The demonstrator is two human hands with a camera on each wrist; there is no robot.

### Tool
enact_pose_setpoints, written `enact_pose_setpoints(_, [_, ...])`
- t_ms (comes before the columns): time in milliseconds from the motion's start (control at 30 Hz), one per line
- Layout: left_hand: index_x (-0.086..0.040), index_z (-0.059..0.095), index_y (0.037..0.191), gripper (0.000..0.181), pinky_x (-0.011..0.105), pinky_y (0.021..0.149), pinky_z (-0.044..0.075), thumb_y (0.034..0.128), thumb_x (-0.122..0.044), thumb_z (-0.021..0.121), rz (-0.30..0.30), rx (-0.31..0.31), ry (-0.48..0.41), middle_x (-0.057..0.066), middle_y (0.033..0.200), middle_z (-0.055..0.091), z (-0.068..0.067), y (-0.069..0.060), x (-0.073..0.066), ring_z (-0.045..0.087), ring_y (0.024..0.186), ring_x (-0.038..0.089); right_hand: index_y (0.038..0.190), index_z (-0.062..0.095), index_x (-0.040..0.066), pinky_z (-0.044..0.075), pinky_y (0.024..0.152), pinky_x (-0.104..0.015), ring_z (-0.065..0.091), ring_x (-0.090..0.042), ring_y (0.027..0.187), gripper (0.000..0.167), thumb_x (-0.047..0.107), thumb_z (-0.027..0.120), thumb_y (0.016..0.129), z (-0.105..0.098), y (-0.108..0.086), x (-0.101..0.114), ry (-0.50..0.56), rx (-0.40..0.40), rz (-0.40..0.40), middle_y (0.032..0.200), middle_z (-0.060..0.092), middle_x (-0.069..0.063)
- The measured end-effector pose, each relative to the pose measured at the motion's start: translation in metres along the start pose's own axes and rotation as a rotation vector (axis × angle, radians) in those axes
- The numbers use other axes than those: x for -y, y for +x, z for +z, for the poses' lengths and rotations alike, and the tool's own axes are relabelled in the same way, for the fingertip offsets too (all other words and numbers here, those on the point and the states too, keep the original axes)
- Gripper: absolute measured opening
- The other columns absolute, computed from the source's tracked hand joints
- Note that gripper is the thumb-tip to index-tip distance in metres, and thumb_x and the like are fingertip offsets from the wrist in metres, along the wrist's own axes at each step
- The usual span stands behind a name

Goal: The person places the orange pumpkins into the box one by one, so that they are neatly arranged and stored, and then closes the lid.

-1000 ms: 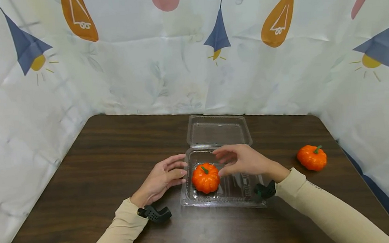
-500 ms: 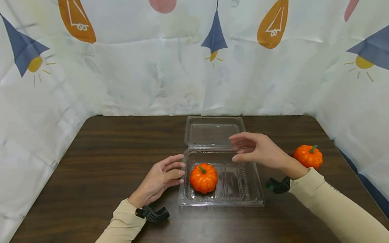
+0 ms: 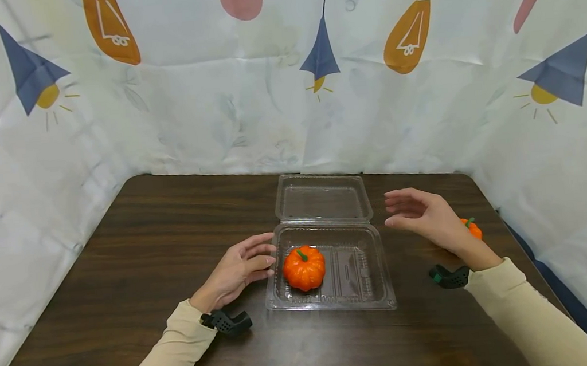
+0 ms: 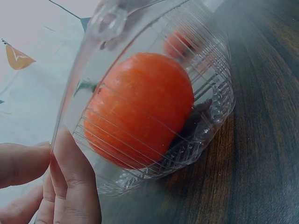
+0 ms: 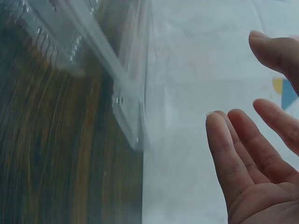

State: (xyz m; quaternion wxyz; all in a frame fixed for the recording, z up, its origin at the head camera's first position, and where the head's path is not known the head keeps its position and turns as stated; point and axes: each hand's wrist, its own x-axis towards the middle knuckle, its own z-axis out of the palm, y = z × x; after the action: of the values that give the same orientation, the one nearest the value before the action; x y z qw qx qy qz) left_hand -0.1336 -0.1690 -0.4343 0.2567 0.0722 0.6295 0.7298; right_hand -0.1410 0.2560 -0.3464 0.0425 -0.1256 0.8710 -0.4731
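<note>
A clear plastic clamshell container (image 3: 352, 273) lies on the table with its lid (image 3: 323, 198) folded back. Inside, on the left, sits a small orange pumpkin (image 3: 304, 269) with a green stem; the left wrist view shows this pumpkin (image 4: 140, 112) large through the clear wall. My left hand (image 3: 235, 271) pinches the container's left rim between thumb and fingers. To the right of the container, my right hand (image 3: 433, 218) is in the air, holding nothing, fingers spread from the thumb. A second orange pumpkin (image 3: 475, 230) is partly hidden behind that hand.
The dark wood-grain table (image 3: 172, 215) carries all of this. A white printed cloth (image 3: 189, 111) hangs behind it and along both sides. Black wrist devices (image 3: 227, 321) sit on both wrists.
My right hand has left the pumpkin in the container and moved right, past the container's edge, towards the second pumpkin. My left hand stays at the rim.
</note>
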Motion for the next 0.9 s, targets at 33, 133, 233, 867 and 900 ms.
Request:
enact_pose_setpoints(33, [-0.006, 0.036, 0.158, 0.067, 0.026, 0.088, 0.063, 0.0993, -0.01, 0.068, -0.003, -0.003, -0.001, 0.002, 0.126, 0.057, 0.0, 0.0, 0.0, 0.067, 0.1, 0.009, 0.143, 0.059, 0.018, 0.06, 0.092, -0.02, 0.069, -0.001, 0.115, 0.054, 0.027, 0.079, 0.093, -0.003, -0.002, -0.001, 0.003, -0.01, 0.007, 0.136, 0.066, 0.003])
enact_pose_setpoints(133, [-0.006, 0.035, 0.159, 0.068, 0.026, 0.088, 0.063, 0.0991, -0.009, 0.068, -0.005, -0.001, 0.0, 0.002, 0.126, 0.058, -0.001, 0.0, 0.0, 0.067, 0.099, 0.009, 0.144, 0.058, 0.017, 0.059, 0.091, -0.018, 0.069, -0.003, 0.116, 0.053, 0.027, 0.076, 0.095, -0.011, -0.008, -0.005, -0.004, -0.039, 0.016, 0.133, 0.065, 0.009])
enact_pose_setpoints(233, [-0.006, 0.036, 0.158, 0.068, 0.026, 0.088, 0.063, 0.099, -0.009, 0.068, -0.004, -0.003, 0.0, 0.002, 0.126, 0.058, -0.001, -0.001, 0.0, 0.067, 0.099, 0.009, 0.143, 0.058, 0.018, 0.058, 0.09, -0.016, 0.069, -0.002, 0.115, 0.052, 0.027, 0.076, 0.095, -0.017, -0.012, -0.009, -0.018, -0.078, 0.034, 0.131, 0.065, 0.013])
enact_pose_setpoints(867, [-0.008, 0.035, 0.159, 0.068, 0.026, 0.087, 0.063, 0.0989, -0.007, 0.068, -0.024, -0.011, -0.018, 0.001, 0.125, 0.058, 0.001, 0.001, 0.001, 0.067, 0.099, 0.009, 0.146, 0.055, 0.021, 0.054, 0.086, -0.008, 0.066, 0.011, 0.108, 0.053, 0.032, 0.073, 0.098, -0.063, -0.039, -0.047, -0.027, -0.234, 0.184, 0.123, 0.066, 0.028])
enact_pose_setpoints(900, [-0.007, 0.035, 0.159, 0.068, 0.026, 0.087, 0.063, 0.0989, -0.007, 0.068, -0.024, -0.011, -0.017, 0.001, 0.125, 0.058, 0.0, 0.001, 0.001, 0.067, 0.098, 0.009, 0.146, 0.055, 0.02, 0.054, 0.086, -0.008, 0.066, 0.011, 0.107, 0.053, 0.031, 0.072, 0.098, -0.065, -0.04, -0.05, -0.023, -0.238, 0.185, 0.123, 0.066, 0.029])
